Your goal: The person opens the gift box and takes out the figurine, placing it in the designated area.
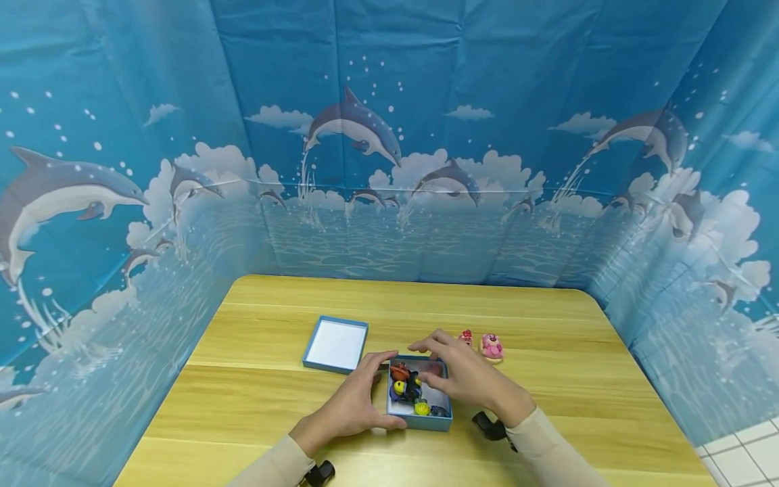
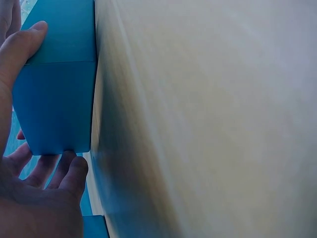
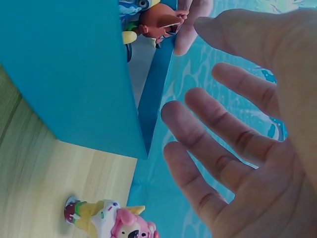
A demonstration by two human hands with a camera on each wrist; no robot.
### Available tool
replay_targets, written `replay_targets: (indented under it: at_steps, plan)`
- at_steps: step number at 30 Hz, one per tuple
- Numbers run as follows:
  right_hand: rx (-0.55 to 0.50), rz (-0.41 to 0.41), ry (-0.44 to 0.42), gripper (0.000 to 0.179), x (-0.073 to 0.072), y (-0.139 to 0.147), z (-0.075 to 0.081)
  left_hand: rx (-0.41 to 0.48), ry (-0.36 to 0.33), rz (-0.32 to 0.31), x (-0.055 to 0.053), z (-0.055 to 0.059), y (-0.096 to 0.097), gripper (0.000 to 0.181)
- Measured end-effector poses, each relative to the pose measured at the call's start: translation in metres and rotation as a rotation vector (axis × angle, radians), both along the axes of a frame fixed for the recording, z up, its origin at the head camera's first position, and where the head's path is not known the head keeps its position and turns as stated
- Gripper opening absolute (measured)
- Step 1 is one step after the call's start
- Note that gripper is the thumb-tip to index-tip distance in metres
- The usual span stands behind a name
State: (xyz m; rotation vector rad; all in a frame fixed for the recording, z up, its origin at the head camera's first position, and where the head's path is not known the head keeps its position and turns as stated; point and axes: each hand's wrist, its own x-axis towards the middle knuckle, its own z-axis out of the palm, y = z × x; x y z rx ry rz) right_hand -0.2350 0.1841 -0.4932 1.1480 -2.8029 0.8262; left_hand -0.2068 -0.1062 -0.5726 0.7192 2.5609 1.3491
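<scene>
A blue open-topped box (image 1: 426, 423) with a white inside stands on the table and holds several small toy figures. My left hand (image 1: 356, 399) grips its left end, thumb on the near side and fingers on the far side, as the left wrist view shows on the blue box wall (image 2: 57, 104). Over the box's right part hovers my right hand (image 1: 471, 372), its fingers apart with nothing seen between them. Inside lie a brown figure (image 1: 399, 371), a yellow-headed figure (image 1: 399, 387) and a bright yellow piece (image 1: 422, 408). The hand partly hides the box's right side.
Left of the box lies a shallow blue lid (image 1: 337, 343), white inside up. Beyond my right hand stand a pink bear figure (image 1: 491, 347) and a red-and-pink figure (image 1: 465, 337). A dolphin-print curtain (image 1: 389, 230) surrounds the wooden table (image 1: 255, 399).
</scene>
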Motion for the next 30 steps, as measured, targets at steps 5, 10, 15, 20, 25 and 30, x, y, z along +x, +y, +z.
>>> replay_targets:
  at_steps: [5, 10, 15, 20, 25, 30]
  plan:
    - [-0.007, 0.014, -0.015, 0.047, -0.001, -0.001, -0.001, 0.0, -0.002, -0.003, 0.0, 0.0, -0.001, 0.125]
    - [0.005, 0.017, -0.02, 0.045, -0.001, -0.004, 0.0, -0.006, -0.006, 0.0, 0.0, 0.0, 0.0, 0.124]
    - [0.016, 0.014, -0.073, 0.043, 0.0, -0.008, 0.002, -0.003, -0.001, -0.003, 0.0, 0.0, 0.001, 0.125]
    - [0.03, 0.015, -0.101, 0.044, 0.0, -0.012, 0.002, 0.001, 0.01, -0.005, -0.001, -0.001, 0.001, 0.126]
    - [0.051, 0.014, -0.099, 0.044, -0.001, -0.016, 0.001, 0.01, 0.011, -0.01, 0.0, -0.001, 0.001, 0.126]
    - [0.068, 0.008, -0.095, 0.042, -0.001, -0.021, 0.0, 0.016, 0.012, -0.012, 0.0, 0.0, 0.001, 0.127]
